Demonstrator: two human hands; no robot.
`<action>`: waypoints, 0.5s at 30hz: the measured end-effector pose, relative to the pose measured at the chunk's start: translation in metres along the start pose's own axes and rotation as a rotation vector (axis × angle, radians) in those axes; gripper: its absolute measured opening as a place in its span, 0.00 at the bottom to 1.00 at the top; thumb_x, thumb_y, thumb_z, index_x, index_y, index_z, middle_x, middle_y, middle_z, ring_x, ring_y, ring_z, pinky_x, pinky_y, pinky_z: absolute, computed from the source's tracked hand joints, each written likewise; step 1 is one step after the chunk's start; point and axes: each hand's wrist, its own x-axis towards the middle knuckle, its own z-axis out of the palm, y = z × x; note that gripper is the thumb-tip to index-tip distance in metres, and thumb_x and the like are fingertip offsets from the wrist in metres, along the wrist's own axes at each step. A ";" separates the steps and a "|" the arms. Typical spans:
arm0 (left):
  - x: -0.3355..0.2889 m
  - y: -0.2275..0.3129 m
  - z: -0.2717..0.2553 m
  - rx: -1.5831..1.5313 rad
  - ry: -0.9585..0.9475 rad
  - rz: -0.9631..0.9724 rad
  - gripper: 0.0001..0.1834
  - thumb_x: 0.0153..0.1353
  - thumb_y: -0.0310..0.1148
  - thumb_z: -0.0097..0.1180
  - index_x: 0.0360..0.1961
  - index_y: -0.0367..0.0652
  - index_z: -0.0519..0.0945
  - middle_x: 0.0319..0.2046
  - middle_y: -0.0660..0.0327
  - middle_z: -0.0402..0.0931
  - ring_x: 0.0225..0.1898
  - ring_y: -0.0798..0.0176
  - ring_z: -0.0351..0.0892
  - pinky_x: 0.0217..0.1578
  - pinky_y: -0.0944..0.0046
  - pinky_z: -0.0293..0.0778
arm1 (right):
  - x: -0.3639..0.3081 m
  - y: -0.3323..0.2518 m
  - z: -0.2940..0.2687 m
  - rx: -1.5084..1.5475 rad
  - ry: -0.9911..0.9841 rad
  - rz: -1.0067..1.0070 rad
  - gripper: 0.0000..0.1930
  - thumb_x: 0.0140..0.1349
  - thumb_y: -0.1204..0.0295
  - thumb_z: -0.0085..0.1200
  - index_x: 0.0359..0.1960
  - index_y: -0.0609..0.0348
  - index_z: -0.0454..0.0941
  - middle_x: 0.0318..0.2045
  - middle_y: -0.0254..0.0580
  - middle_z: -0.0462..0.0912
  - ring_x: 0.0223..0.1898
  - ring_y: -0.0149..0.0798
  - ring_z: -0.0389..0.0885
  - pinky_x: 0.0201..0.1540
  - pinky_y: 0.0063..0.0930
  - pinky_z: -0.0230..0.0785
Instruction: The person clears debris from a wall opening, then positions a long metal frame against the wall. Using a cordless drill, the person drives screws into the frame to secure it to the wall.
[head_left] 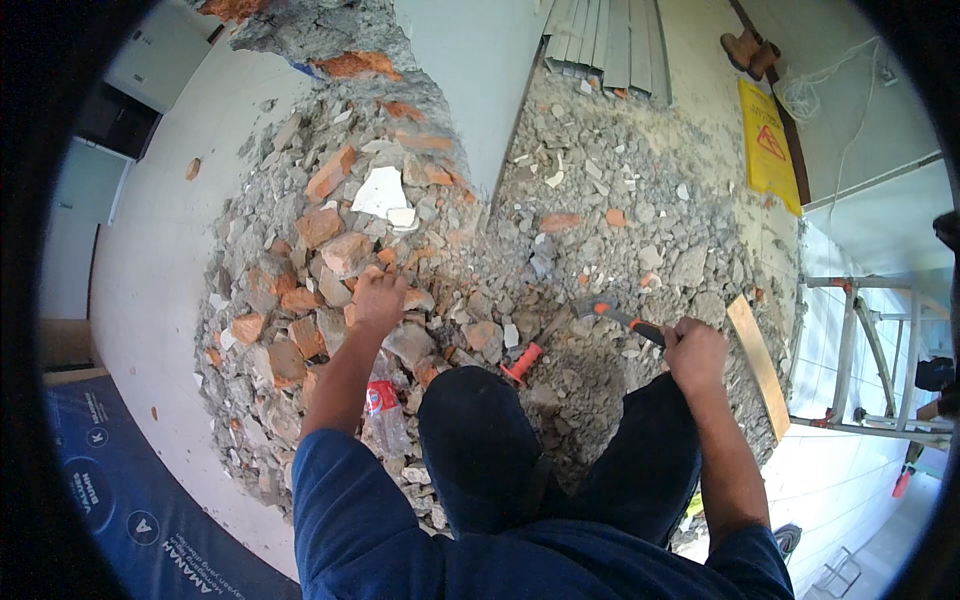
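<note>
My left hand (380, 300) reaches down into the rubble, its fingers curled at a small orange piece of brick (386, 257); the fingertips are partly hidden. In my right hand (697, 354) is a hammer (634, 323) with a black and orange handle. The hammer points left, its grey head low over the debris. A chisel (522, 363) with a red hand guard lies in the rubble between my hands, close to my knee. Larger broken bricks (346, 254) are heaped around my left hand.
A crushed plastic bottle (384, 400) lies by my left forearm. A wooden strip (758, 366) and a metal ladder (850, 350) are at the right. Beyond stand a yellow warning sign (768, 140), metal strips (610, 45) and a broken wall end (460, 90). Rubble (690, 265) covers the floor.
</note>
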 end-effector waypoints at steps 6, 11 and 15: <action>-0.046 0.003 -0.019 -0.248 0.074 -0.177 0.20 0.52 0.29 0.64 0.47 0.47 0.75 0.50 0.51 0.77 0.49 0.47 0.81 0.51 0.48 0.73 | 0.005 -0.002 -0.003 0.016 -0.014 0.004 0.16 0.58 0.60 0.64 0.23 0.59 0.80 0.24 0.52 0.83 0.29 0.55 0.84 0.35 0.48 0.76; -0.057 -0.001 -0.028 -0.479 -0.041 -0.352 0.25 0.49 0.30 0.69 0.50 0.43 0.75 0.48 0.46 0.79 0.48 0.40 0.81 0.46 0.47 0.78 | 0.010 -0.003 -0.004 0.035 -0.024 -0.005 0.15 0.57 0.60 0.64 0.24 0.60 0.81 0.24 0.52 0.83 0.29 0.56 0.84 0.35 0.49 0.76; -0.058 -0.014 -0.031 -0.715 0.051 -0.559 0.25 0.48 0.34 0.74 0.46 0.40 0.77 0.41 0.47 0.83 0.45 0.41 0.83 0.45 0.50 0.78 | 0.011 -0.001 -0.003 0.024 -0.048 -0.010 0.14 0.58 0.61 0.64 0.25 0.59 0.81 0.24 0.52 0.83 0.29 0.57 0.84 0.35 0.49 0.76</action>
